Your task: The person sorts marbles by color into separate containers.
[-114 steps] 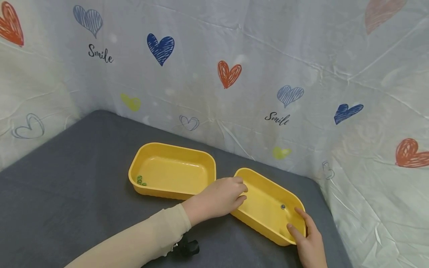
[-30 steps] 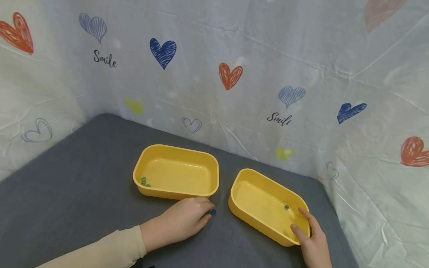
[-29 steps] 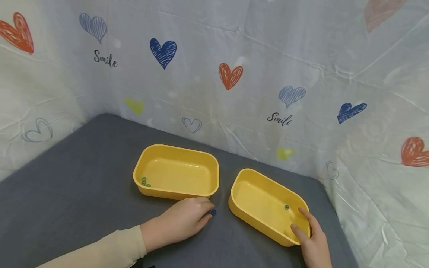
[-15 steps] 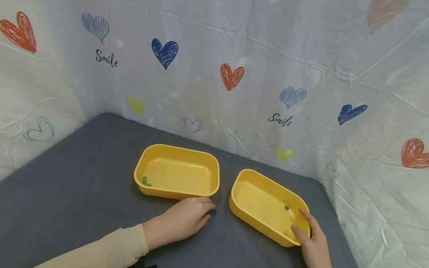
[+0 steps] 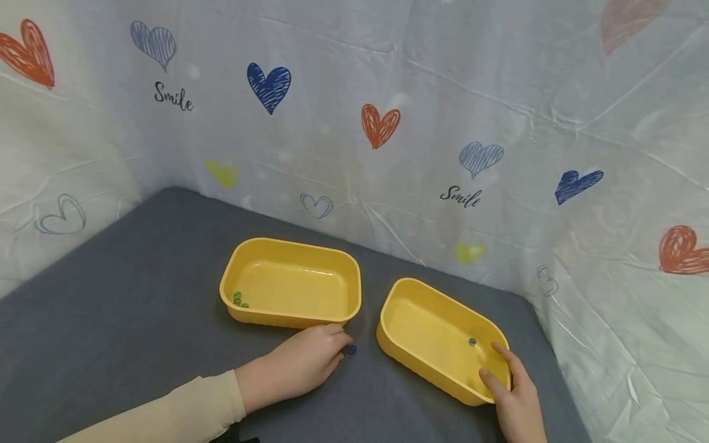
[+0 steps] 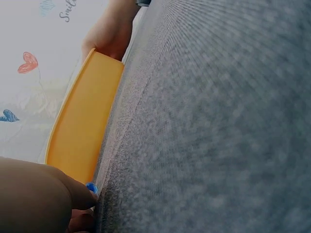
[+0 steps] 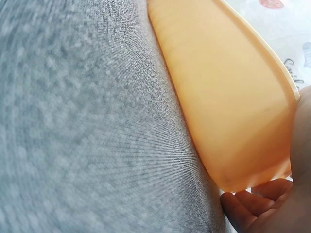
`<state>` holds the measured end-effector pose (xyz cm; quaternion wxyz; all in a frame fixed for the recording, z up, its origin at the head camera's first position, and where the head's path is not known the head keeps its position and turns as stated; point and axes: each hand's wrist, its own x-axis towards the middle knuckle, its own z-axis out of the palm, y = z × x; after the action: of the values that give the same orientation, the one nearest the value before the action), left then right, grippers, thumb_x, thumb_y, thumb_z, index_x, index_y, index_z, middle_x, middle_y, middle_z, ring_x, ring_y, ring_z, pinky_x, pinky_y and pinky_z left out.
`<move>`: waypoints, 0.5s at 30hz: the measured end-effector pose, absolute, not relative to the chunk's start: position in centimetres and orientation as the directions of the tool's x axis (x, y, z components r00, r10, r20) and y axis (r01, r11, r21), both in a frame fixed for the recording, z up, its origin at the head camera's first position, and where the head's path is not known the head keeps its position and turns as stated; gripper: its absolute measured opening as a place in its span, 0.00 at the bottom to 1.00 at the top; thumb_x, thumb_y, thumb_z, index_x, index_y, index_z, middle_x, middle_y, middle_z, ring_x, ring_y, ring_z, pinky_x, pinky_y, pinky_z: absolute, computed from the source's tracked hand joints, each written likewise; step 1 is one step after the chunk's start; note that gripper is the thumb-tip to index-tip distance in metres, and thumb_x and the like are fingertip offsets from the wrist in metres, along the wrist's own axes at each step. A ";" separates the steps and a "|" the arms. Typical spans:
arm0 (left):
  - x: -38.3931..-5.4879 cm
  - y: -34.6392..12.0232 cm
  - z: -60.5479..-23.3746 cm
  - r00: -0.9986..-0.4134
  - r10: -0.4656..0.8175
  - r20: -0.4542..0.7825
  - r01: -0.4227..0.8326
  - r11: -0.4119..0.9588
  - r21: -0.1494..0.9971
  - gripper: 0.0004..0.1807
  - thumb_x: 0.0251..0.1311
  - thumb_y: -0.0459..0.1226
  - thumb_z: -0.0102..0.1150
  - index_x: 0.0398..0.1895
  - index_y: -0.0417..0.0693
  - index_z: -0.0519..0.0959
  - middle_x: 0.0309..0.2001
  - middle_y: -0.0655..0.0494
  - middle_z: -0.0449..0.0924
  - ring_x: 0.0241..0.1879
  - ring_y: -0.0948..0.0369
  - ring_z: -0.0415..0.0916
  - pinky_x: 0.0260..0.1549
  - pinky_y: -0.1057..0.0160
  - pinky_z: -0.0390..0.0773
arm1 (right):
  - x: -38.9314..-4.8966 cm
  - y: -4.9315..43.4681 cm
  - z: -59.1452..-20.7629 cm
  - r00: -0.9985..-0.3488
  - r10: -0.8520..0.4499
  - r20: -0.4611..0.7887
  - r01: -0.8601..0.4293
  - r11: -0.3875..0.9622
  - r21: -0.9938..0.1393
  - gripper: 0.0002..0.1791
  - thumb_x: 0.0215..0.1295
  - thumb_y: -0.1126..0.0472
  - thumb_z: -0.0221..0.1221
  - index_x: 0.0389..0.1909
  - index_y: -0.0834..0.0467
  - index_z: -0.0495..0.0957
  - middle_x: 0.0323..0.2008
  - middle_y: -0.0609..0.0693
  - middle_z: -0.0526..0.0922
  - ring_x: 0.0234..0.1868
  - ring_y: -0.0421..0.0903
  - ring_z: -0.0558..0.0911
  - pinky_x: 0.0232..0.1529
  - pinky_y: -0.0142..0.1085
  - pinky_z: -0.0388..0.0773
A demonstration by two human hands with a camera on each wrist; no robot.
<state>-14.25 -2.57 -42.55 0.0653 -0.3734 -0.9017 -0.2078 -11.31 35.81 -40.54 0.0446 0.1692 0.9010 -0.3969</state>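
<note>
Between two yellow trays on the dark cloth, my left hand (image 5: 301,362) has its fingertips at a small blue ring-shaped bead (image 5: 351,349), which shows between index finger and thumb. In the left wrist view the blue bead (image 6: 91,187) peeks out past a finger, low by the cloth. My right hand (image 5: 515,394) grips the near right end of the right tray (image 5: 426,372), with thumb and index finger over its rim. Curled fingers (image 7: 243,206) touch that tray's outside in the right wrist view. A small blue-grey bead (image 5: 472,341) lies inside this tray.
The left yellow tray (image 5: 293,317) stands behind my left hand, with several small green beads (image 5: 238,299) in its left corner. A white curtain with printed hearts (image 5: 343,80) hangs behind the dark cloth-covered table (image 5: 138,320).
Since the oldest frame, my left hand has moved from above the right tray leftward to the cloth between the trays, where the blue bead now shows. Over the last second nothing visibly moves.
</note>
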 end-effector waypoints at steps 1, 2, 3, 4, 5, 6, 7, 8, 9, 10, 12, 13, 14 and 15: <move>-14.3 -2.6 -42.6 -0.714 0.647 0.268 0.699 0.635 0.328 0.12 0.66 0.35 0.64 0.51 0.46 0.82 0.43 0.59 0.79 0.44 0.66 0.78 0.41 0.67 0.79 | -11.3 35.8 -40.6 -0.939 0.269 -0.215 0.340 0.627 -0.701 0.46 0.69 0.35 0.55 0.78 0.53 0.50 0.76 0.64 0.47 0.70 0.63 0.54 0.64 0.64 0.55; -14.3 -2.6 -42.6 -0.714 0.648 0.263 0.698 0.635 0.332 0.12 0.66 0.35 0.64 0.51 0.46 0.82 0.43 0.59 0.79 0.43 0.66 0.78 0.41 0.67 0.79 | -11.3 35.8 -40.6 -0.939 0.269 -0.216 0.341 0.625 -0.702 0.46 0.69 0.35 0.55 0.78 0.53 0.50 0.76 0.64 0.47 0.70 0.63 0.54 0.64 0.64 0.55; -14.3 -2.6 -42.6 -0.715 0.649 0.260 0.697 0.633 0.336 0.12 0.66 0.35 0.64 0.51 0.46 0.82 0.43 0.59 0.79 0.43 0.66 0.78 0.40 0.67 0.79 | -11.3 35.9 -40.6 -0.939 0.269 -0.216 0.341 0.624 -0.704 0.46 0.69 0.35 0.55 0.78 0.53 0.50 0.76 0.64 0.47 0.70 0.62 0.54 0.64 0.63 0.55; -14.3 -2.6 -42.6 -0.715 0.649 0.258 0.696 0.632 0.340 0.12 0.66 0.36 0.64 0.51 0.46 0.83 0.42 0.59 0.79 0.43 0.66 0.78 0.40 0.68 0.79 | -11.3 35.9 -40.6 -0.938 0.269 -0.217 0.341 0.621 -0.706 0.46 0.69 0.35 0.55 0.78 0.53 0.50 0.76 0.64 0.47 0.70 0.62 0.54 0.64 0.63 0.55; -14.3 -2.6 -42.6 -0.715 0.650 0.257 0.697 0.630 0.344 0.11 0.66 0.36 0.64 0.50 0.47 0.83 0.42 0.60 0.79 0.42 0.67 0.78 0.40 0.68 0.79 | -11.3 35.9 -40.7 -0.938 0.269 -0.218 0.341 0.618 -0.708 0.45 0.70 0.35 0.55 0.78 0.53 0.50 0.76 0.63 0.47 0.70 0.62 0.54 0.64 0.62 0.56; -14.2 -2.6 -42.6 -0.714 0.651 0.258 0.697 0.628 0.346 0.11 0.66 0.36 0.64 0.50 0.47 0.83 0.42 0.60 0.79 0.42 0.67 0.78 0.40 0.68 0.79 | -11.3 35.9 -40.7 -0.938 0.269 -0.218 0.341 0.616 -0.709 0.45 0.70 0.36 0.55 0.78 0.53 0.50 0.76 0.63 0.47 0.69 0.62 0.54 0.64 0.62 0.56; -14.2 -2.6 -42.6 -0.714 0.651 0.259 0.698 0.627 0.346 0.11 0.66 0.36 0.64 0.50 0.47 0.83 0.41 0.60 0.79 0.42 0.67 0.78 0.40 0.68 0.79 | -11.3 35.9 -40.7 -0.938 0.270 -0.218 0.342 0.615 -0.710 0.45 0.70 0.36 0.55 0.78 0.53 0.50 0.76 0.63 0.47 0.69 0.62 0.54 0.64 0.62 0.56; -14.3 -2.6 -42.5 -0.714 0.651 0.260 0.698 0.627 0.347 0.10 0.66 0.36 0.64 0.49 0.48 0.83 0.41 0.61 0.79 0.41 0.67 0.78 0.39 0.68 0.79 | -11.3 35.9 -40.7 -0.938 0.270 -0.219 0.342 0.614 -0.711 0.45 0.70 0.36 0.55 0.78 0.53 0.49 0.76 0.63 0.47 0.69 0.62 0.54 0.64 0.62 0.56; -14.3 -2.7 -42.6 -0.713 0.650 0.261 0.698 0.627 0.346 0.10 0.66 0.36 0.64 0.49 0.48 0.84 0.41 0.61 0.79 0.41 0.67 0.78 0.39 0.68 0.79 | -11.3 35.9 -40.7 -0.938 0.270 -0.219 0.343 0.613 -0.712 0.45 0.70 0.36 0.55 0.78 0.53 0.49 0.76 0.63 0.47 0.69 0.62 0.54 0.64 0.62 0.56; -14.3 -2.7 -42.6 -0.712 0.650 0.265 0.700 0.626 0.345 0.10 0.66 0.36 0.64 0.49 0.48 0.84 0.41 0.61 0.79 0.41 0.67 0.78 0.39 0.68 0.79 | -11.4 35.9 -40.7 -0.937 0.271 -0.219 0.344 0.613 -0.711 0.45 0.70 0.36 0.55 0.78 0.53 0.49 0.76 0.63 0.47 0.69 0.62 0.54 0.64 0.63 0.55; -14.3 -2.7 -42.6 -0.711 0.649 0.270 0.701 0.625 0.343 0.10 0.66 0.36 0.63 0.49 0.48 0.84 0.41 0.61 0.79 0.41 0.67 0.78 0.40 0.68 0.79 | -11.4 35.8 -40.7 -0.937 0.273 -0.219 0.345 0.616 -0.708 0.46 0.70 0.35 0.55 0.78 0.53 0.49 0.76 0.64 0.46 0.69 0.62 0.54 0.64 0.63 0.55; -14.3 -2.7 -42.6 -0.710 0.649 0.274 0.702 0.625 0.341 0.09 0.67 0.36 0.63 0.49 0.48 0.84 0.41 0.61 0.79 0.41 0.67 0.78 0.40 0.68 0.79 | -11.4 35.8 -40.6 -0.937 0.274 -0.218 0.345 0.617 -0.707 0.46 0.70 0.35 0.55 0.78 0.53 0.49 0.76 0.64 0.47 0.69 0.62 0.54 0.64 0.63 0.55; -14.3 -2.7 -42.6 -0.709 0.649 0.277 0.704 0.623 0.341 0.09 0.67 0.36 0.63 0.48 0.49 0.84 0.41 0.61 0.79 0.41 0.67 0.78 0.40 0.68 0.79 | -11.4 35.8 -40.6 -0.937 0.274 -0.218 0.345 0.618 -0.707 0.46 0.70 0.36 0.55 0.78 0.53 0.49 0.76 0.64 0.47 0.69 0.63 0.54 0.64 0.63 0.55; -14.3 -2.6 -42.7 -0.707 0.649 0.282 0.706 0.621 0.340 0.09 0.66 0.36 0.63 0.48 0.49 0.84 0.41 0.61 0.79 0.41 0.67 0.78 0.40 0.68 0.79 | -11.3 35.8 -40.6 -0.937 0.274 -0.218 0.345 0.619 -0.706 0.46 0.70 0.35 0.55 0.78 0.53 0.49 0.76 0.64 0.47 0.69 0.63 0.54 0.64 0.63 0.55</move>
<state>-14.26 -2.65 -42.65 0.0657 -0.3772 -0.8979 -0.2171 -11.34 35.79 -40.57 0.0444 0.1724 0.8985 -0.4012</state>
